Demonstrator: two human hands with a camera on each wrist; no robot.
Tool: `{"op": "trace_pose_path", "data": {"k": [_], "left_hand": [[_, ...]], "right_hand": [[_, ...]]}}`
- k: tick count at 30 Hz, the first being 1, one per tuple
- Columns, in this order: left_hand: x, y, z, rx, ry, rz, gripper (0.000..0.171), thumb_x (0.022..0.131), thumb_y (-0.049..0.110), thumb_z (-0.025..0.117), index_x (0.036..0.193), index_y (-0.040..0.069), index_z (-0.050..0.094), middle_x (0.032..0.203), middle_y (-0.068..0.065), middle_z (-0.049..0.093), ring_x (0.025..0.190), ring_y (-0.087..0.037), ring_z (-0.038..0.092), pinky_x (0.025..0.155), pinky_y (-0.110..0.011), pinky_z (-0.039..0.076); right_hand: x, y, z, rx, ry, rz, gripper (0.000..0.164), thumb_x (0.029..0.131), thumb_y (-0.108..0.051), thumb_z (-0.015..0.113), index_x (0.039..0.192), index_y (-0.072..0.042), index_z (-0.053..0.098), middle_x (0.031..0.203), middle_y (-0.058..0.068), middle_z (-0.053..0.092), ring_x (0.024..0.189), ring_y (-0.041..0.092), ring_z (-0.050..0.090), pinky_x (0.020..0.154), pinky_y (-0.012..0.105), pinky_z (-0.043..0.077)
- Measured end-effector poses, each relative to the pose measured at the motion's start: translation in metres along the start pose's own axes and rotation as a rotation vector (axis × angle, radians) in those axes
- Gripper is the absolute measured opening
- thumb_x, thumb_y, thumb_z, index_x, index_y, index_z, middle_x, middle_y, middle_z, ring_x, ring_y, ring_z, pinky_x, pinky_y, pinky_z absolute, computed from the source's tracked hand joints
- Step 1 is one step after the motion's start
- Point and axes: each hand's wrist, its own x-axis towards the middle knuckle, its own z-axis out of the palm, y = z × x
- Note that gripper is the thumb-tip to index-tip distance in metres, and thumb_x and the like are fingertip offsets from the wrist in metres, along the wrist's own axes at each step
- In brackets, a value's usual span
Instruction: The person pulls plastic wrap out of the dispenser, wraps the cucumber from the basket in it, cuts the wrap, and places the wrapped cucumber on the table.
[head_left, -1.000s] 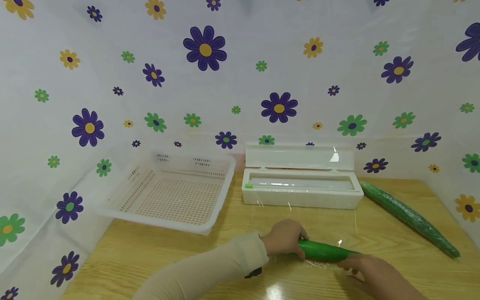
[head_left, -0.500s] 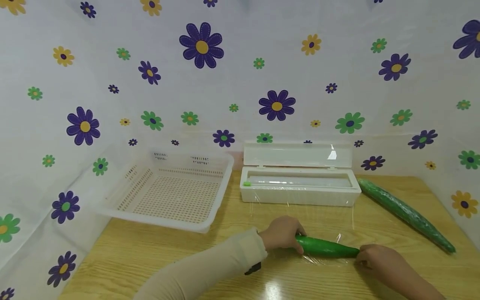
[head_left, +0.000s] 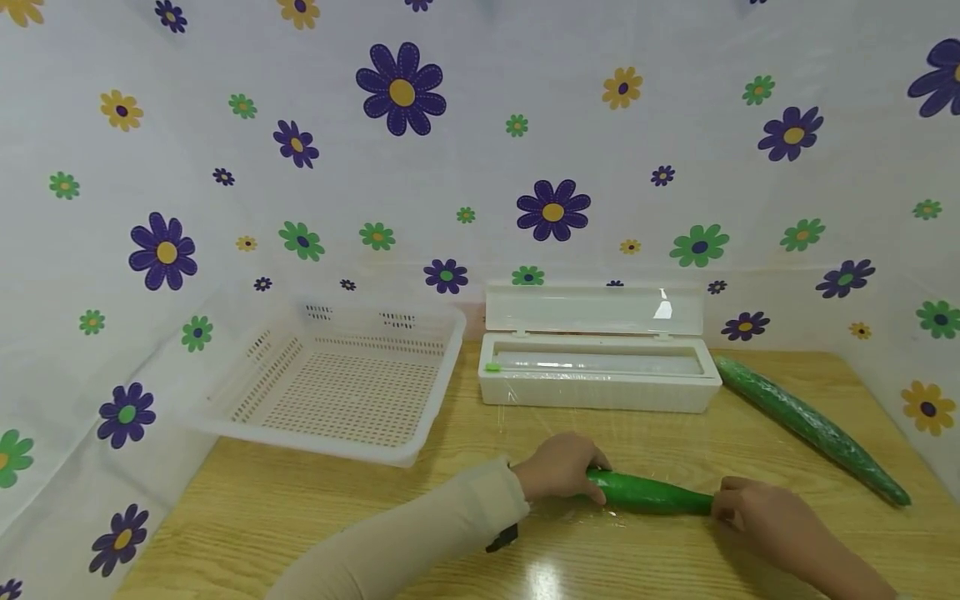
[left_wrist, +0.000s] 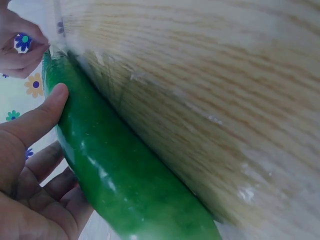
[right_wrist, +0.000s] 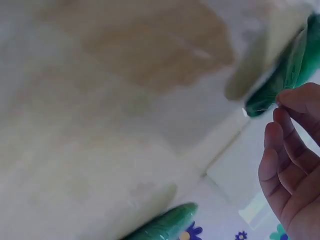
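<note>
A green cucumber [head_left: 651, 493] lies on the table, glossy under clear cling film [left_wrist: 97, 170] that also spreads over the wood around it. My left hand [head_left: 562, 468] grips the cucumber's left part, thumb on one side and fingers on the other; that end is hidden by the hand in the head view. At the right tip, my right hand [head_left: 768, 517] pinches a gathered bit of film between thumb and forefinger, clearest in the right wrist view. Behind both hands stands a white cling film box [head_left: 600, 393], lid raised, with the roll inside.
A second cucumber [head_left: 813, 429], wrapped in film, lies at the right of the table. To the left is a white perforated basket [head_left: 408, 452]. A flower-patterned sheet [head_left: 465, 150] encloses the back and sides of the wooden table [head_left: 240, 517].
My right hand has moved onto the cucumber's right tip and now pinches the film there. My left hand keeps its grip on the cucumber, nearly unmoved.
</note>
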Motion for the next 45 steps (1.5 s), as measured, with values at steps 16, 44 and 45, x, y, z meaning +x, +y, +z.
{"op": "trace_pose_path", "data": {"k": [16,44,45], "left_hand": [[0.002,0.002,-0.004,-0.020,0.010,0.046,0.027,0.069,0.025,0.083,0.086,0.014,0.064,0.080,0.007,0.064,0.065,0.000,0.046,0.061,-0.011,0.040],[0.003,-0.002,-0.001,-0.043,0.020,0.019,0.028,0.071,0.025,0.081,0.092,0.013,0.067,0.086,0.005,0.067,0.068,0.000,0.051,0.064,-0.012,0.042],[0.004,-0.002,-0.001,-0.044,0.020,0.017,0.028,0.071,0.025,0.081,0.092,0.013,0.067,0.086,0.005,0.068,0.069,0.000,0.051,0.064,-0.012,0.043]], "right_hand": [[0.032,0.013,-0.009,0.043,-0.061,0.001,0.023,0.077,-0.004,0.071,0.069,-0.020,0.058,0.070,-0.014,0.046,0.060,-0.006,0.035,0.051,0.018,0.037],[0.037,-0.010,0.004,0.088,-0.111,0.190,0.016,0.081,0.003,0.064,0.076,-0.012,0.062,0.072,-0.004,0.062,0.066,0.008,0.058,0.057,0.024,0.049],[0.036,-0.010,0.005,0.078,-0.109,0.170,0.014,0.080,0.001,0.066,0.079,-0.012,0.061,0.074,-0.004,0.062,0.066,0.008,0.058,0.058,0.024,0.049]]}}
